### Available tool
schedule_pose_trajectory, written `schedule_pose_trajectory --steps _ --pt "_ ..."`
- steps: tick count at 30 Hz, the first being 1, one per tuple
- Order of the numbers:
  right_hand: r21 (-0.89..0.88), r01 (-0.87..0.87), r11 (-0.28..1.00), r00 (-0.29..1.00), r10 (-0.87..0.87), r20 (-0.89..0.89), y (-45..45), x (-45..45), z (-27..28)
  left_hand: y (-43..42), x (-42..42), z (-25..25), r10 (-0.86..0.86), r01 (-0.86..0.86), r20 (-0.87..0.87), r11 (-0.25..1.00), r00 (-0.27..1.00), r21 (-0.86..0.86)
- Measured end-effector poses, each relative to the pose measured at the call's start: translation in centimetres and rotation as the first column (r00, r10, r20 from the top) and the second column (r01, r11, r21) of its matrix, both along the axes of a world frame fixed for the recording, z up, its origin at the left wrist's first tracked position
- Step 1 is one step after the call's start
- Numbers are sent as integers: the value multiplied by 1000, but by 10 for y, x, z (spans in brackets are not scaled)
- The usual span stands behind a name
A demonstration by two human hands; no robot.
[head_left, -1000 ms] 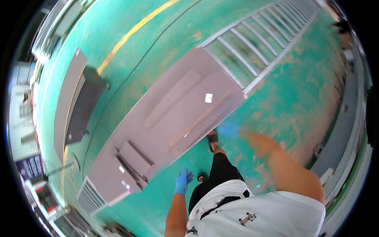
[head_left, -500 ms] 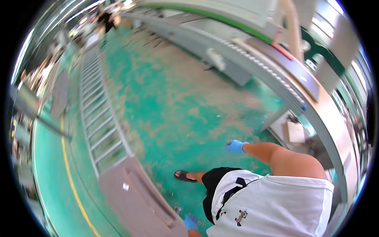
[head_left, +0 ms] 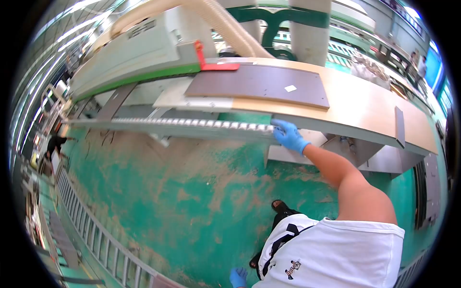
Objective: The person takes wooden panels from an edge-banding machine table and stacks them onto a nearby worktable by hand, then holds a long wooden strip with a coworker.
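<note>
My right hand (head_left: 290, 136), in a blue glove, is at the near end of the roller rail (head_left: 201, 126); its fingers are loosely apart, and whether they touch the rail is unclear. Beyond it, a dark brown panel (head_left: 264, 85) with a white label lies on the light wooden table (head_left: 365, 98). At the bottom edge, my left hand (head_left: 238, 277), also gloved in blue, hangs low over the green floor with fingers apart and nothing in it.
A machine with a green edge (head_left: 144, 79) and a red part (head_left: 218, 66) stands behind the rail. A small dark panel (head_left: 399, 126) is at the table's right. The roller conveyor (head_left: 103, 242) curves along the lower left. Another person (head_left: 55, 144) bends at far left.
The view has swung right from the floor conveyor and its panels to the machine and table. My right hand has risen to the rail's end. My left hand stays low.
</note>
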State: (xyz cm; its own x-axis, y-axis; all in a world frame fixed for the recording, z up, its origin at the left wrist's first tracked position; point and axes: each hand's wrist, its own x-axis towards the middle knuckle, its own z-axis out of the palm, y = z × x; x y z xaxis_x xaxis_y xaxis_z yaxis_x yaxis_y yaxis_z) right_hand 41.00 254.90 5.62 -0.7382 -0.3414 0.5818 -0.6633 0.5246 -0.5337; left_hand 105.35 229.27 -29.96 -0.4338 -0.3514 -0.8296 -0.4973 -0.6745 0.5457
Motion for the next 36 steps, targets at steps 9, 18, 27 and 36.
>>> schedule_pose_trajectory --steps 9,18,27,36 --pt "606 519 603 706 -702 94 250 -195 -2 62 -388 240 -391 477 -347 853 853 211" --pt "637 508 579 633 -753 179 286 -144 -10 193 -638 360 -472 669 -636 737 611 96" --pt "592 576 564 465 -821 330 412 30 5 249 -705 315 10 267 -505 840 863 473" --pt "-438 881 176 410 177 895 477 116 -26 274 -702 306 156 118 -405 810 901 575"
